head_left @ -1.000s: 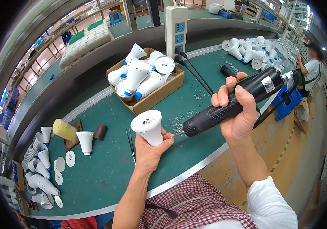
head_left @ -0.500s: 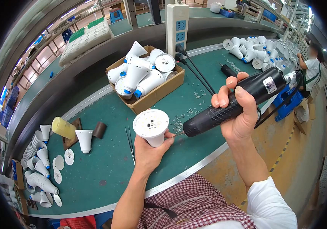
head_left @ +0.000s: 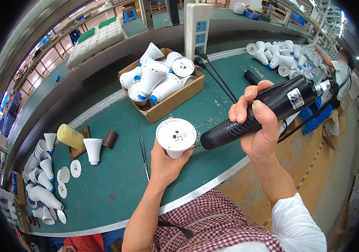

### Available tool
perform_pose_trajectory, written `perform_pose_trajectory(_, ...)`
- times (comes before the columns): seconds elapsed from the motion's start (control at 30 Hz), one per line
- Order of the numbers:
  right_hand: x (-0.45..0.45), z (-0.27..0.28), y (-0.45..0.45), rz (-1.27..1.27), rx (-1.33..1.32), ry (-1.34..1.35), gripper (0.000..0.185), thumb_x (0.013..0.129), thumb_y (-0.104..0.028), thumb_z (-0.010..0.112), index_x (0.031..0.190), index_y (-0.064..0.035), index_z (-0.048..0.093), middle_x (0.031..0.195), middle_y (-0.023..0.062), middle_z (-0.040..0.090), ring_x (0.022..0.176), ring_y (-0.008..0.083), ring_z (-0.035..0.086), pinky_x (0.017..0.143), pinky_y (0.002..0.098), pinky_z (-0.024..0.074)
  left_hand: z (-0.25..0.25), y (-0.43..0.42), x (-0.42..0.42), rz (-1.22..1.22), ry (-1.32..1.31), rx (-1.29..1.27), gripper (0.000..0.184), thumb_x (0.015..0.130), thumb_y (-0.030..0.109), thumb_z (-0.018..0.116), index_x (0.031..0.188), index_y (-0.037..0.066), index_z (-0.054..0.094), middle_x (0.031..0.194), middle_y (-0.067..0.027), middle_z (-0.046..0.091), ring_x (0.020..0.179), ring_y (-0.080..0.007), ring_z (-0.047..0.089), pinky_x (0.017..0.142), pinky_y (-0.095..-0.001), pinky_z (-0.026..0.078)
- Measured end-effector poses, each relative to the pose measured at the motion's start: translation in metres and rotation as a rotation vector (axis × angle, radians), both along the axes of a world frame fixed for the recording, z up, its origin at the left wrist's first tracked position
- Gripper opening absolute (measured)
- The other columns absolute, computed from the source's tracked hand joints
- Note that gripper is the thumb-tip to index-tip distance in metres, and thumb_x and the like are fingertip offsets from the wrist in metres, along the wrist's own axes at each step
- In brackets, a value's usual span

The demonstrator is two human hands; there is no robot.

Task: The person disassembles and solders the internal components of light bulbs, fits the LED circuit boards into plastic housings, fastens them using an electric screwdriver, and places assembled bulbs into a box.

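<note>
A white LED bulb housing (head_left: 175,145), its round circuit board facing up toward me, is wrapped in the fingers of my left hand (head_left: 164,167). My right hand (head_left: 260,122) grips a black electric screwdriver (head_left: 229,129) from below, tilted with its tip down to the left. The bit reaches the side of the housing near my left fingertips; whether it sits in a screw I cannot tell. Tweezers (head_left: 143,156) lie on the green tabletop just left of my left hand. Many small screws (head_left: 206,124) are scattered beyond the screwdriver's nose.
Behind my left hand stands a cardboard box (head_left: 175,101) full of bulbs. To the left are an upright housing (head_left: 93,150), a yellow cylinder (head_left: 71,136), loose round boards (head_left: 75,168) and stacked housings. Another screwdriver (head_left: 251,77) lies near a far bulb pile; a person (head_left: 341,73) works beyond.
The housing in my left hand has shifted a little right, closer to the screwdriver. The screwdriver stays nearly in place. The distant person's arm has risen.
</note>
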State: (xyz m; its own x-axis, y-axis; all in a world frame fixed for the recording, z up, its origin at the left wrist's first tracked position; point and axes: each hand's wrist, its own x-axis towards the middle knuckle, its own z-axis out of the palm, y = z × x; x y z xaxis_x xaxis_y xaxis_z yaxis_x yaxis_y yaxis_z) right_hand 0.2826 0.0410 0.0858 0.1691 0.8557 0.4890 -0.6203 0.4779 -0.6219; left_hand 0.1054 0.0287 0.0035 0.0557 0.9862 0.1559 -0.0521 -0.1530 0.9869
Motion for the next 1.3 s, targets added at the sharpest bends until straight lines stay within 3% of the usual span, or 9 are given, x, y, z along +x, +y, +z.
perform_pose_trajectory(0.07, 0.001, 0.0, 0.001, 0.008, -0.011, 0.012, 0.033, 0.075, 0.001, 0.054, 0.107, -0.0061, 0.047, 0.089, 0.0081, 0.057, 0.061, 0.0169, 0.057, 0.06, 0.0343, 0.0481, 0.001, 0.001, -0.001, 0.008, 0.069, 0.05, 0.04, 0.066, -0.007, 0.068, 0.102, -0.001, 0.051, 0.088, -0.0077, 0.06, 0.08, -0.0175, 0.061, 0.074, -0.0316, 0.051)
perform_pose_trajectory(0.17, 0.002, 0.0, 0.001, -0.011, -0.018, 0.029, 0.033, 0.075, 0.001, 0.054, 0.107, -0.0068, 0.047, 0.089, 0.0081, 0.057, 0.061, 0.0168, 0.057, 0.06, 0.0344, 0.048, 0.005, 0.001, -0.004, -0.07, -0.097, -0.049, 0.043, 0.066, -0.007, 0.068, 0.104, -0.001, 0.05, 0.089, -0.0084, 0.06, 0.081, -0.0177, 0.061, 0.075, -0.0314, 0.05)
perform_pose_trajectory(0.23, 0.006, 0.002, 0.002, -0.034, -0.012, 0.032, 0.033, 0.076, 0.001, 0.053, 0.107, -0.0087, 0.048, 0.089, 0.0074, 0.057, 0.061, 0.0165, 0.056, 0.061, 0.0347, 0.0474, 0.0, 0.004, -0.008, -0.146, -0.108, -0.124, 0.054, 0.064, -0.002, 0.071, 0.111, 0.001, 0.045, 0.097, -0.006, 0.06, 0.091, -0.0154, 0.058, 0.082, -0.0279, 0.045)
perform_pose_trajectory(0.37, 0.018, 0.018, 0.005, -0.057, 0.05, 0.047, 0.028, 0.079, -0.006, 0.051, 0.106, -0.0105, 0.049, 0.09, 0.0038, 0.055, 0.061, 0.0147, 0.053, 0.061, 0.0337, 0.0445, 0.007, 0.003, -0.008, -0.026, -0.006, 0.0, 0.059, 0.06, -0.001, 0.075, 0.111, 0.004, 0.047, 0.103, -0.0043, 0.056, 0.098, -0.0148, 0.053, 0.087, -0.0286, 0.042)
perform_pose_trajectory(0.67, 0.007, 0.043, 0.012, 0.067, 0.124, 0.076, 0.027, 0.079, -0.008, 0.052, 0.105, -0.0099, 0.05, 0.09, 0.004, 0.056, 0.062, 0.0149, 0.054, 0.062, 0.0339, 0.0446, 0.01, 0.001, -0.007, -0.071, 0.136, 0.073, 0.062, 0.053, -0.006, 0.071, 0.11, 0.003, 0.048, 0.104, -0.0052, 0.054, 0.096, -0.0153, 0.052, 0.087, -0.0265, 0.041)
perform_pose_trajectory(0.7, -0.001, 0.045, 0.011, 0.012, 0.105, 0.034, 0.028, 0.08, -0.011, 0.055, 0.107, -0.0107, 0.046, 0.089, 0.0037, 0.051, 0.062, 0.0121, 0.047, 0.061, 0.0299, 0.041, 0.009, 0.001, -0.008, -0.069, 0.134, 0.073, 0.062, 0.053, -0.006, 0.071, 0.11, 0.003, 0.048, 0.104, -0.0052, 0.054, 0.096, -0.0153, 0.052, 0.087, -0.0265, 0.041)
perform_pose_trajectory(0.8, -0.008, 0.044, 0.014, 0.029, 0.118, -0.032, 0.028, 0.08, -0.011, 0.055, 0.107, -0.0116, 0.046, 0.09, 0.0034, 0.052, 0.062, 0.0121, 0.048, 0.061, 0.0303, 0.0413, 0.006, 0.0, -0.01, -0.083, 0.2, 0.164, 0.058, 0.06, 0.001, 0.074, 0.111, 0.004, 0.047, 0.101, -0.0067, 0.057, 0.094, -0.0152, 0.056, 0.084, -0.0275, 0.043)
perform_pose_trajectory(1.1, -0.018, 0.039, 0.019, 0.042, 0.149, -0.117, 0.032, 0.078, -0.008, 0.05, 0.11, -0.0113, 0.047, 0.091, 0.0038, 0.053, 0.062, 0.0134, 0.052, 0.061, 0.0309, 0.0431, 0.01, -0.001, -0.009, -0.147, 0.158, 0.06, 0.062, 0.051, -0.003, 0.07, 0.108, 0.003, 0.047, 0.1, -0.0056, 0.054, 0.093, -0.0152, 0.052, 0.085, -0.0269, 0.041)
perform_pose_trajectory(1.3, -0.02, 0.042, 0.018, 0.1, 0.148, -0.016, 0.035, 0.075, 0.002, 0.053, 0.109, -0.0037, 0.046, 0.089, 0.0105, 0.056, 0.061, 0.0172, 0.057, 0.06, 0.0329, 0.0482, 0.006, 0.0, -0.011, -0.166, 0.213, 0.132, 0.056, 0.06, 0.005, 0.074, 0.109, 0.004, 0.048, 0.099, -0.0076, 0.058, 0.093, -0.0179, 0.057, 0.082, -0.0289, 0.044)
